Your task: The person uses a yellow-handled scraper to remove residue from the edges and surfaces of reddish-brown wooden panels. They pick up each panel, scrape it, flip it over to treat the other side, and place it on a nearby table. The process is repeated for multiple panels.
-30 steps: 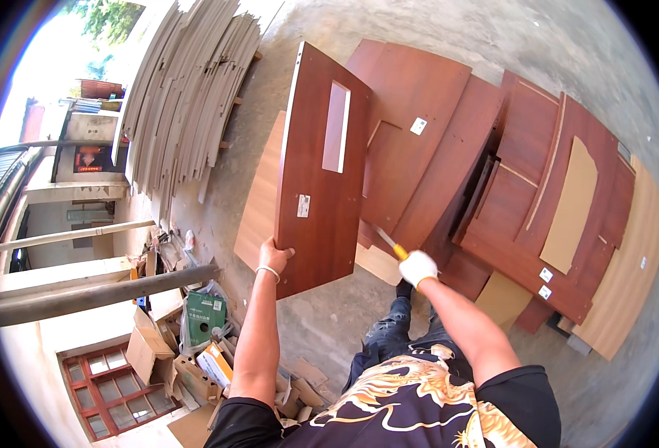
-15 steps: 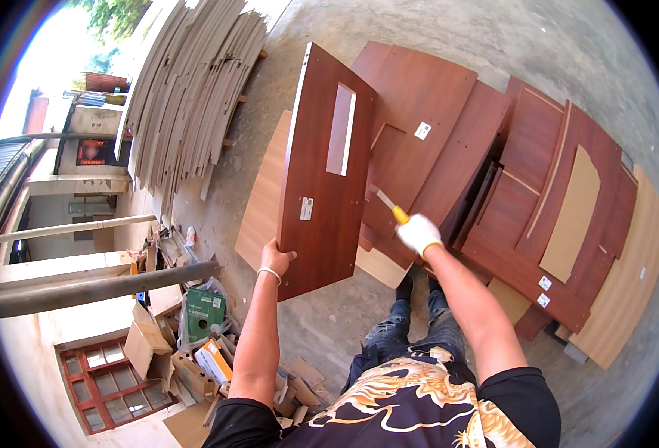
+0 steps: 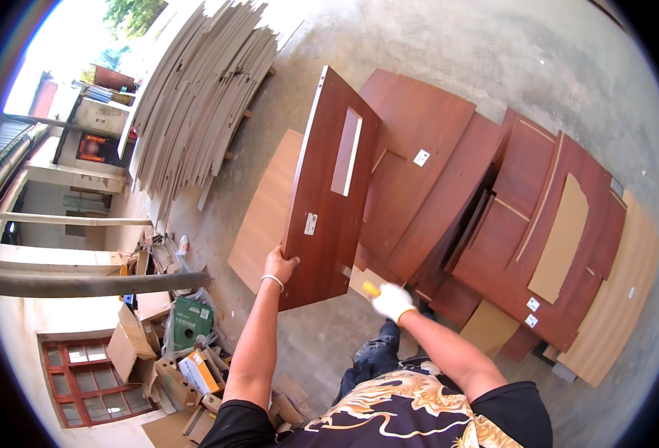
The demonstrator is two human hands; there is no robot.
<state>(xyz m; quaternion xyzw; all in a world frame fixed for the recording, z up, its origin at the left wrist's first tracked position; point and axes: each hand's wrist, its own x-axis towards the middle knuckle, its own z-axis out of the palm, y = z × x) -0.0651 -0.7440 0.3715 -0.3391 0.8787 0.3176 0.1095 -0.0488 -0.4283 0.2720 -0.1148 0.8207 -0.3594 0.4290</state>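
Note:
A reddish-brown wooden panel (image 3: 328, 224) with a rectangular cut-out and a white label stands upright before me, tilted. My left hand (image 3: 279, 270) is closed round its left edge low down, thumb on the front face. In my white-gloved right hand (image 3: 393, 302) is a yellow-handled tool (image 3: 371, 289). Its metal end is smeared by motion and points at the panel's lower right edge. Whether it touches the panel I cannot tell.
Several reddish-brown panels (image 3: 419, 142) lie overlapping on the concrete floor to the right, with a tan strip (image 3: 561, 239) on top. A light wood board (image 3: 264, 216) lies behind the held panel. Long grey boards (image 3: 195, 104) are stacked far left; cardboard boxes (image 3: 131, 343) clutter the near left.
My right hand and the yellow-handled tool have moved left and down, closer to the panel's lower right edge. My left hand keeps its hold. The whole view has shifted slightly.

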